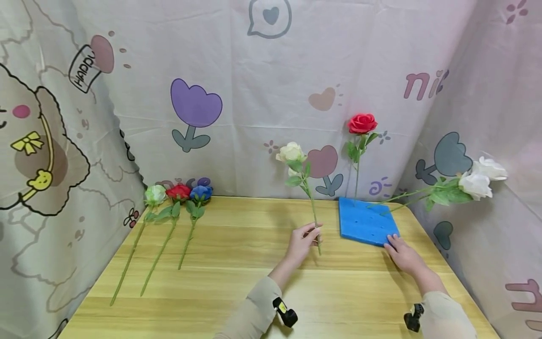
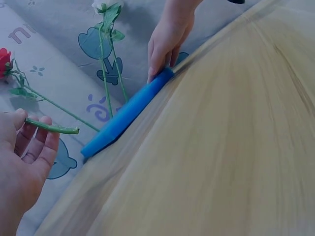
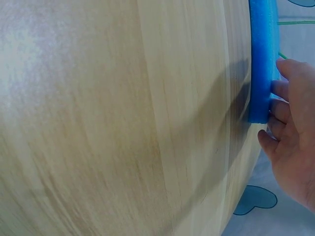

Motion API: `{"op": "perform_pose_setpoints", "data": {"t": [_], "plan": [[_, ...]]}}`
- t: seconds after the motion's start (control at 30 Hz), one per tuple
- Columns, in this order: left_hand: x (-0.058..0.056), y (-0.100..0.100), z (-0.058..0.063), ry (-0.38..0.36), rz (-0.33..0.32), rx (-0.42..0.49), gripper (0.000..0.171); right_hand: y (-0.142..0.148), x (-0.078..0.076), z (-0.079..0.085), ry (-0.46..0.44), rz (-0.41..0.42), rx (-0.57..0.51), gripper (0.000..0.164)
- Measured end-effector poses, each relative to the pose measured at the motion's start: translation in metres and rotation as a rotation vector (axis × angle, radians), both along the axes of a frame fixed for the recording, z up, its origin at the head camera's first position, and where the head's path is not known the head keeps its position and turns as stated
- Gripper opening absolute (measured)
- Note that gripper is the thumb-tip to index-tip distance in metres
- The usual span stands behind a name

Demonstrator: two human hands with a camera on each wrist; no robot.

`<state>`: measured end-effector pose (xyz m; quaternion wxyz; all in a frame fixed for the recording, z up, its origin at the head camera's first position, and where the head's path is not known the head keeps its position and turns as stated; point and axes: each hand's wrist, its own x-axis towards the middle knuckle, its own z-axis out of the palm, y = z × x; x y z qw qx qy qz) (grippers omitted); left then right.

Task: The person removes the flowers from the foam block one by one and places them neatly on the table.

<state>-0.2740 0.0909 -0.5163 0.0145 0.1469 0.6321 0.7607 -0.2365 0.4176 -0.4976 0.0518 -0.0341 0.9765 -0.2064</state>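
Observation:
My left hand [image 1: 302,244] pinches the lower stem of a white artificial rose [image 1: 291,153], held upright left of a blue foam board [image 1: 360,230]. The stem's cut end [image 2: 66,130] sticks out past the fingers in the left wrist view. At the board's near right corner, my right hand [image 1: 404,256] rests its fingers on the edge; the right wrist view shows the fingertips [image 3: 279,109] touching the foam. A red rose [image 1: 362,123] stands upright in the back of the board. Two white roses [image 1: 476,184] lean far right from it, their stems in the foam.
At the left of the wooden table [image 1: 237,296] lie a pale green-white rose [image 1: 155,194], a red rose [image 1: 178,191] and a blue rose [image 1: 201,193], side by side. Several small holes show in the board's top. A printed cloth [image 1: 262,94] hangs behind the table and along both sides.

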Motion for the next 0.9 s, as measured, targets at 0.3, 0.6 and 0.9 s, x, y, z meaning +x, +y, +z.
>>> {"op": "perform_pose_setpoints", "data": {"t": [0.3,0.6,0.9], "plan": [[0.003,-0.035,-0.004,-0.013,0.018,-0.105,0.028,0.003,-0.001,-0.002,-0.001,-0.004,-0.010,0.067],[0.006,-0.072,0.000,-0.044,0.061,-0.174,0.031,0.002,0.001,-0.001,0.006,-0.003,-0.018,0.067],[0.004,-0.105,0.003,-0.035,0.086,-0.171,0.032,0.003,0.000,-0.001,0.003,-0.001,-0.028,0.068]]}}
